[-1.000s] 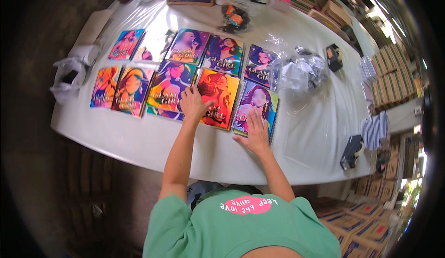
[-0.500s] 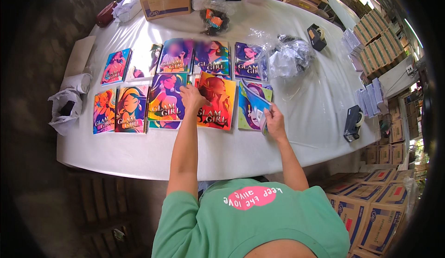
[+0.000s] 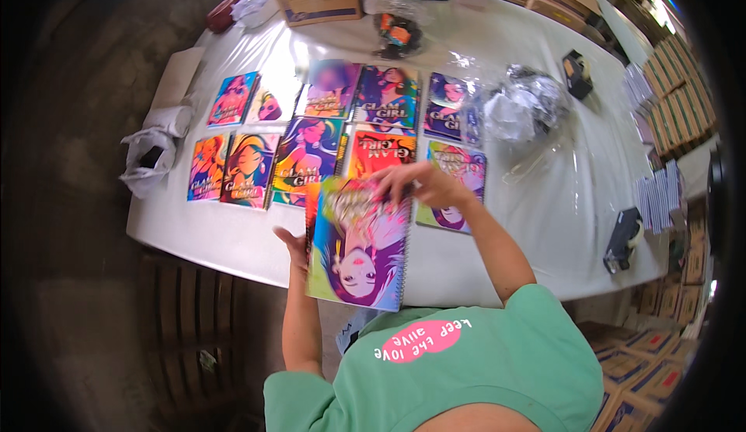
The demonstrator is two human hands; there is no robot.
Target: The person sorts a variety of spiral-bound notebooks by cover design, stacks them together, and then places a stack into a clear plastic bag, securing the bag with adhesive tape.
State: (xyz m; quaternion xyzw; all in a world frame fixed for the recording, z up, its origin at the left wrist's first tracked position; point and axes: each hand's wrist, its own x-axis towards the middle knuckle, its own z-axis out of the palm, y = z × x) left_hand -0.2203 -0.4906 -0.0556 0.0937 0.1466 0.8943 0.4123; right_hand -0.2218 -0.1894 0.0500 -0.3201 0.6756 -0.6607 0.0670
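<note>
The right hand [image 3: 426, 184] has a notebook [image 3: 357, 257] in its grip at one o'clock; the left hand [image 3: 297, 250], at nine, hides its grip: I can't tell.

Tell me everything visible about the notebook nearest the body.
The notebook looks closed, its glossy-looking cover showing a purple-haired drawn figure, upside down. A coil binds its right edge. It is lifted above the table, right hand touching its far end, left hand partly hidden at its left side, where an orange cover shows behind.
</note>
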